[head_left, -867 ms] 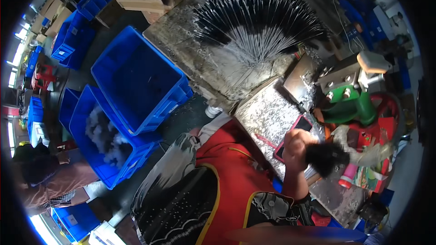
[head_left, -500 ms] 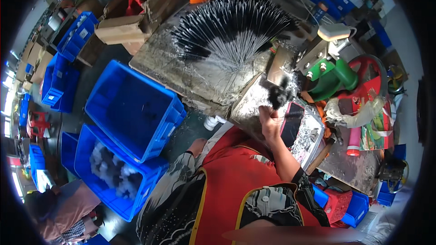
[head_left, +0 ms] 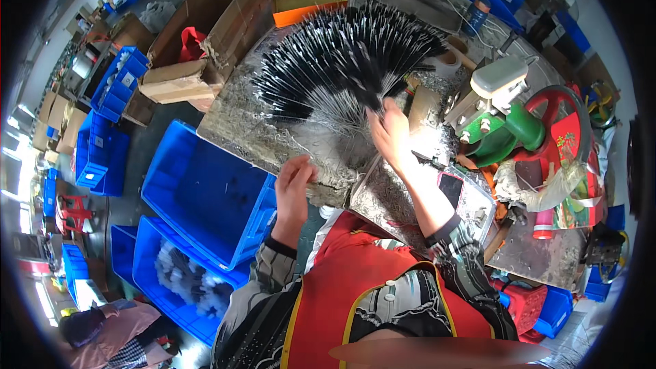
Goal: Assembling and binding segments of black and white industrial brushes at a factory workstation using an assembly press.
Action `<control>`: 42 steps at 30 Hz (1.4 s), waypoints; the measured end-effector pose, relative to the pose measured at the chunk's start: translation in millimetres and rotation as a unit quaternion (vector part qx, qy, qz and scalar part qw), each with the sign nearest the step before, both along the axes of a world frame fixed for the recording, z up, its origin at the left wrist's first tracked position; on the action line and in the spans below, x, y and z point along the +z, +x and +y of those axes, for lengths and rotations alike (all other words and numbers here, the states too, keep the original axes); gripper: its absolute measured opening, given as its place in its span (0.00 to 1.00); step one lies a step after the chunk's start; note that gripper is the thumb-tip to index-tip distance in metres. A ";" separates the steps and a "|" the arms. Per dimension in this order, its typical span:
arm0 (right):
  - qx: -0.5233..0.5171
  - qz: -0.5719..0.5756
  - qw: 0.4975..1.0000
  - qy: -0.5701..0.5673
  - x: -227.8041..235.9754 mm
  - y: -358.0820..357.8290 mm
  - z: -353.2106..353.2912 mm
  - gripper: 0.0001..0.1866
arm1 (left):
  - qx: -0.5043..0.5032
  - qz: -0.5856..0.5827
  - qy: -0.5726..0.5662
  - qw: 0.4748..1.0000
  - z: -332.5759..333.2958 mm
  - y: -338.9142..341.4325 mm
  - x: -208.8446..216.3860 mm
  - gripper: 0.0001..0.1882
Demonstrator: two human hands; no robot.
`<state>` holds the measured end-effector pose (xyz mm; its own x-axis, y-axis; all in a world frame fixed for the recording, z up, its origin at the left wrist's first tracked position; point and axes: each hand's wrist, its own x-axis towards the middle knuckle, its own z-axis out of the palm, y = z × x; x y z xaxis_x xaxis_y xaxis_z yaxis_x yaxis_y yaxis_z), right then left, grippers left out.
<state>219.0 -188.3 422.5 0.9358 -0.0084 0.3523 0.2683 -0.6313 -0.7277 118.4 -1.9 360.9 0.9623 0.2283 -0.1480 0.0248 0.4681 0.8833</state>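
A wide fan of black-bristled wire brushes lies on the worktable, bristle ends outward and bare wire stems gathered toward me. My right hand is closed at the fan's right side, gripping a black wire brush by its lower end. Its bristles overlap the others, so I cannot tell whether it is one brush or a small bunch. Over the table's near edge hovers my left hand, fingers loosely bent and apart, with nothing visible in it.
Right of the fan stands a green hand press with a red wheel. A phone lies nearer me. Blue bins stand at left, one holding fluffy grey pieces. Behind are a cardboard box and an orange box.
My right hand has moved up and left from beside the press to the brush fan. My left hand has risen from low by my lap to the table edge. The view has shifted slightly.
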 end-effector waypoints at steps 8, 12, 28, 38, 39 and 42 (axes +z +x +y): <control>0.050 -0.043 0.970 -0.235 -41.4 30.9 39.6 0.12 | -0.041 0.027 -0.264 0.963 -15.9 98.1 -49.1 0.27; 0.097 -0.131 0.959 -0.230 -55.7 13.8 46.9 0.11 | -0.078 0.064 -0.201 0.974 -36.9 88.3 -16.2 0.27; 0.222 -0.088 0.958 -0.160 -45.5 50.0 35.1 0.08 | 0.208 0.126 -0.119 0.963 -55.5 105.9 6.0 0.15; 0.178 -0.009 0.960 -0.215 -49.1 98.5 33.6 0.11 | 0.211 0.084 -0.161 0.960 -41.2 140.1 -5.7 0.15; 0.173 0.017 0.965 -0.196 -46.0 99.2 34.9 0.12 | 0.186 0.044 -0.190 0.963 -39.7 140.5 -10.0 0.16; 0.145 0.020 0.977 -0.154 -39.7 92.9 33.7 0.12 | 0.206 0.066 -0.199 0.956 -47.2 128.4 -7.1 0.14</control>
